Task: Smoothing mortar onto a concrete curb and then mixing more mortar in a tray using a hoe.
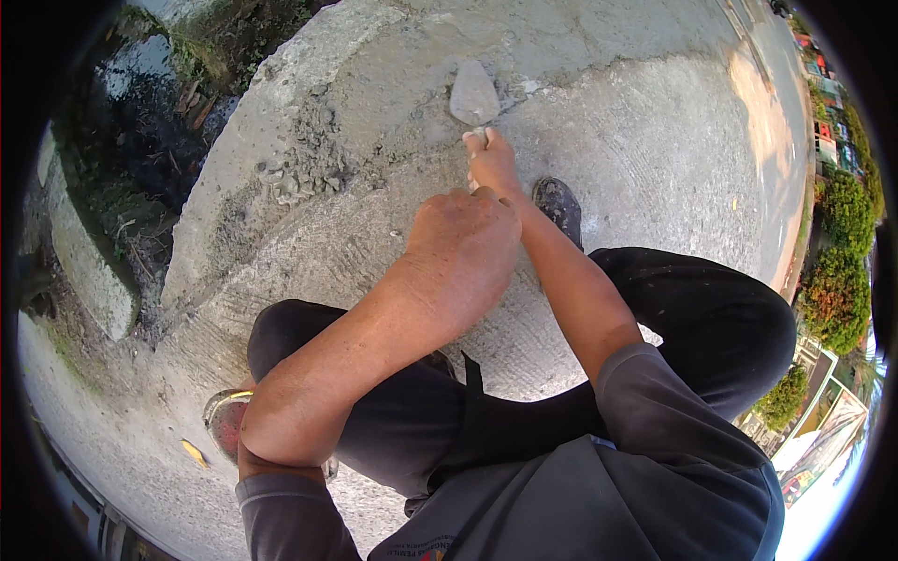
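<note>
A trowel (474,93) with a pale grey, rounded blade lies against the concrete surface ahead of me. Wrapped round its handle close to the blade is my right hand (493,161), fingers closed. My left hand (465,224) is closed in a fist just behind, nearer to my body, on the rear of the same handle; its fingers are mostly hidden from above. Under the blade runs a seam between darker, smoother mortar (580,33) on the far side and rough, line-textured concrete (655,140) on the near side.
Loose crumbled mortar (304,173) lies left of the trowel. Further left the slab drops to a dark ditch (150,122) with water and debris, bordered by a concrete block (89,243). My shoes (558,208) and bent knees are close below my arms. Bushes (837,290) line the right.
</note>
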`<control>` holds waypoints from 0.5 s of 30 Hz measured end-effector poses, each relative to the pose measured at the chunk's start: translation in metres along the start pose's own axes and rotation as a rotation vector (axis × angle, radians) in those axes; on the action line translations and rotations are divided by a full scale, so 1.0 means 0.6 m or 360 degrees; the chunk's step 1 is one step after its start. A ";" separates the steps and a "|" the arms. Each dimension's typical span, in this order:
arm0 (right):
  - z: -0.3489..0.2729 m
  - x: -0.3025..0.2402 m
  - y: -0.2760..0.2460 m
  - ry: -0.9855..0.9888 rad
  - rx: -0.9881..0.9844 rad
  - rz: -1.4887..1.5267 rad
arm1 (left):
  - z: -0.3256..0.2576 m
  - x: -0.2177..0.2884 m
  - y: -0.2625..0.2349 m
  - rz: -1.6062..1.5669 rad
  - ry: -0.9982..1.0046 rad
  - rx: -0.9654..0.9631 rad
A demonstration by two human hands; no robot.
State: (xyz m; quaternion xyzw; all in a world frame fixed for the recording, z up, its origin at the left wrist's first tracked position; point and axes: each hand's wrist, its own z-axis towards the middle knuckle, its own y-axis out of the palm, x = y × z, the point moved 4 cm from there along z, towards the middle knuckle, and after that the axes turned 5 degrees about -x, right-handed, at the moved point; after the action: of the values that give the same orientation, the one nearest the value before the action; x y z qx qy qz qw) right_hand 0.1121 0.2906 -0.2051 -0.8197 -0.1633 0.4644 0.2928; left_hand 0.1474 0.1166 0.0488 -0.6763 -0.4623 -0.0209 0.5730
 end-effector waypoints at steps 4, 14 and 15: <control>0.045 0.021 -0.116 0.0380 0.0236 0.0680 | -0.005 -0.007 0.006 0.0020 0.0056 0.0017; -0.061 -0.132 0.050 -0.0234 -0.0615 -0.0658 | 0.009 -0.026 0.010 -0.0041 -0.0055 -0.0020; -0.051 -0.139 0.054 -0.0249 -0.0621 -0.0703 | 0.011 -0.024 0.010 -0.0035 -0.0048 -0.0020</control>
State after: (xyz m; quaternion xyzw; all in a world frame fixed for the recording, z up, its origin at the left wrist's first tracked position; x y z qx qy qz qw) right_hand 0.0951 0.2108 -0.1580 -0.7668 -0.4459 0.4111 0.2101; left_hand 0.1397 0.1135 0.0340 -0.6750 -0.4782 -0.0199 0.5615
